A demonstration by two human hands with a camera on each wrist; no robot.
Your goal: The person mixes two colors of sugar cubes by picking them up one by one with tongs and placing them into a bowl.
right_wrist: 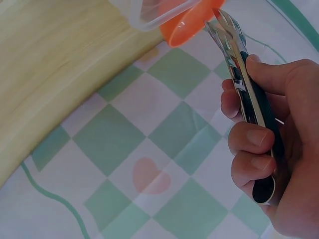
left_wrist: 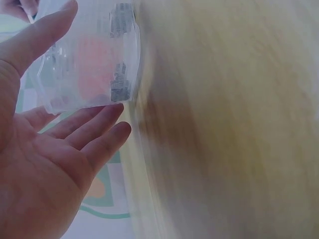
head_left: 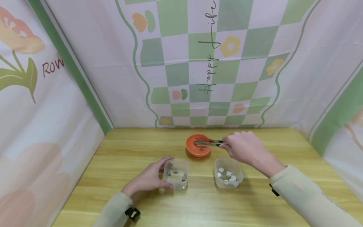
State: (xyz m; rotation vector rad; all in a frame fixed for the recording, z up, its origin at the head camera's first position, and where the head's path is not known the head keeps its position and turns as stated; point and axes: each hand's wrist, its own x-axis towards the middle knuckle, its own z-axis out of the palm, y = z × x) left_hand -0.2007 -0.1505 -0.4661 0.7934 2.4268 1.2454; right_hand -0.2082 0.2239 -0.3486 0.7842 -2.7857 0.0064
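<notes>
My right hand grips metal tongs with dark handle sides. In the head view their tips are over the orange dish, where some small dark pieces show faintly; whether the tips pinch one I cannot tell. The right wrist view shows the fingers curled round the tongs. My left hand holds a clear plastic container between thumb and fingers at its left side. Several small dark grey cubes lie on the bottom of this container.
To the right, below my right forearm, stands a second clear container with several white cubes. All stand on a wooden table. A checked cloth backdrop rises behind its far edge, and printed cloth hangs at the sides.
</notes>
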